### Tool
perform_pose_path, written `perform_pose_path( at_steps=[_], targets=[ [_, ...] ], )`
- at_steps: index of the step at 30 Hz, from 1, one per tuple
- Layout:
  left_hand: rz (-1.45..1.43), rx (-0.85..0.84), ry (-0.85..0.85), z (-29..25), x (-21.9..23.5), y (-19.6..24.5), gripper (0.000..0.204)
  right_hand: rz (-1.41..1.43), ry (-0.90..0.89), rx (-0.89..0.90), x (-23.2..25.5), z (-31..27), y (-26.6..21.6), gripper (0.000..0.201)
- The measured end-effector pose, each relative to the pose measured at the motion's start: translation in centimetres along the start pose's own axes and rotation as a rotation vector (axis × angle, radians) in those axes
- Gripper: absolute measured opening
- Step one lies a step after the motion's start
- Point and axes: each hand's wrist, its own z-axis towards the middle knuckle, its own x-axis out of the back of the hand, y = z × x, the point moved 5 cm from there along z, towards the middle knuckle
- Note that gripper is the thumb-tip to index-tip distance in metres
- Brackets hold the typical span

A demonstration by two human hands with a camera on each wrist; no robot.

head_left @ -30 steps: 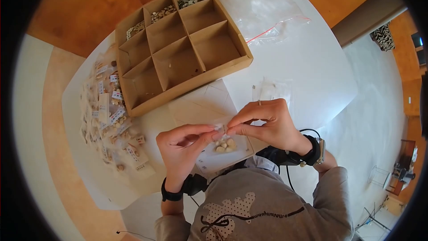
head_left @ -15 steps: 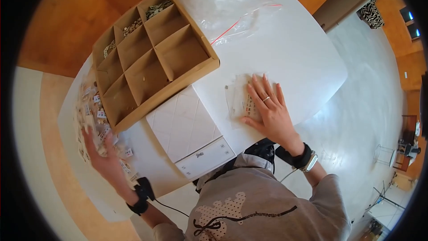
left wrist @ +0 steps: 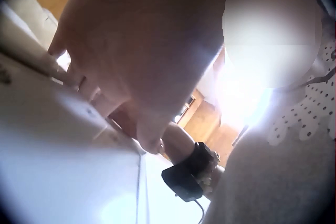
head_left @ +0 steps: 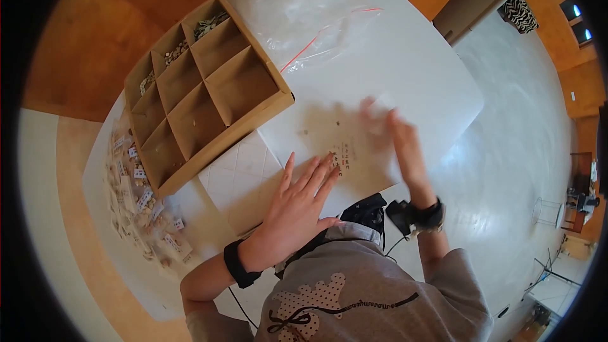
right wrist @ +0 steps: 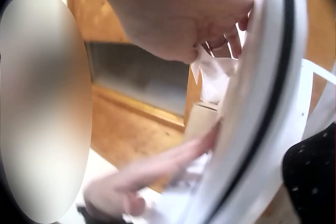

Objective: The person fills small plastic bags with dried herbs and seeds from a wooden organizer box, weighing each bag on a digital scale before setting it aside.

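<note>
My left hand (head_left: 292,212) lies palm down with straight, spread fingers. Its fingertips rest on clear printed plastic bags (head_left: 346,152) spread flat on the white table. To the right, my right hand (head_left: 405,142) is blurred by motion over the far side of these bags. The right wrist view shows its thumb and curled fingers pinching a thin, whitish translucent bag (right wrist: 214,79). Under my left forearm, partly hidden, is a flat white device with a diamond-lined top (head_left: 244,168).
A cardboard box divided into compartments (head_left: 259,111) stands at the back left, small pieces in its far sections. Beside it at the left lies a pile of filled, labelled packets (head_left: 142,199). A large clear plastic bag (head_left: 285,9) with a red strip lies behind.
Both hands first worked on a small bag of pale pieces, then parted. The left went to the packet pile, then across to the printed bags; the right lay flat there and now lifts a bag.
</note>
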Motion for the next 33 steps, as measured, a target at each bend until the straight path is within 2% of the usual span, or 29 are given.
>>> perform_pose_path(
  at_steps=[1,3,4,7,8,10,11,12,13,16,19,20,22,23,25,27,28,30,33],
  targets=[
    [0.018,0.004,-0.020,0.0,-0.1,-0.1,0.073,0.328,0.035,-0.102,1.1,0.7,0.6,0.047],
    [-0.052,-0.033,0.067,0.2,0.6,-0.3,0.066,0.556,0.103,0.074,1.8,1.2,-2.8,0.050],
    [-0.086,-0.049,0.116,0.5,1.1,-0.5,0.062,0.646,0.073,0.054,1.2,1.0,-3.0,0.057],
    [-0.667,0.201,0.208,1.3,2.6,-2.8,0.051,0.726,-0.089,-0.085,-3.3,-1.0,-4.0,0.062],
    [-0.778,0.206,0.389,1.4,4.4,-2.6,0.034,0.706,-0.198,-0.097,-4.9,-1.6,-4.3,0.064],
    [-1.126,0.227,0.453,1.1,4.7,-3.2,0.027,0.672,-0.358,-0.174,-7.5,-2.8,-3.9,0.070],
    [-1.300,0.234,0.488,0.8,4.7,-3.5,0.024,0.716,-0.333,-0.174,-8.4,-2.9,-4.4,0.069],
    [-1.312,0.243,0.543,0.4,5.3,-3.6,0.015,0.842,-0.397,-0.180,-8.6,-2.8,-4.4,0.068],
    [-1.198,0.204,0.524,-0.2,6.0,-3.7,0.014,0.969,-0.458,-0.185,-8.4,-2.5,-4.5,0.067],
    [-0.887,0.116,0.444,-2.4,7.6,-4.4,0.010,0.430,-0.435,0.078,-7.7,-0.8,-5.7,0.052],
    [-0.913,0.249,0.472,-4.5,7.9,-5.5,0.012,0.025,-0.556,-0.111,-9.1,0.0,-7.9,0.031],
    [-1.059,0.268,0.580,-5.0,8.0,-5.8,0.012,0.147,-0.477,-0.167,-9.6,0.2,-8.3,0.018],
    [-1.347,0.292,0.805,-5.6,7.4,-6.4,0.013,0.200,-0.449,-0.033,-11.4,0.7,-9.2,0.019],
    [-1.335,0.353,0.812,-6.2,6.8,-7.1,0.014,0.228,-0.435,0.030,-12.2,0.9,-9.5,0.019],
    [-1.315,0.480,0.821,-7.6,5.4,-8.6,0.015,0.107,-0.480,0.126,-14.0,1.4,-9.5,0.023],
    [-1.306,0.549,0.951,-9.1,5.0,-10.1,0.014,-0.055,-0.513,0.214,-15.4,3.5,-10.1,0.027],
    [-1.301,0.581,1.014,-9.9,4.9,-10.8,0.014,-0.170,-0.501,0.179,-15.9,5.5,-11.2,0.034],
    [-1.284,0.595,1.106,-11.2,5.0,-12.2,0.015,-0.218,-0.340,0.512,-17.2,11.4,-12.2,0.034],
    [-1.244,0.600,1.242,-12.1,4.8,-13.9,0.018,-0.678,-0.407,0.664,-19.9,20.4,-13.8,0.028]
  ],
)
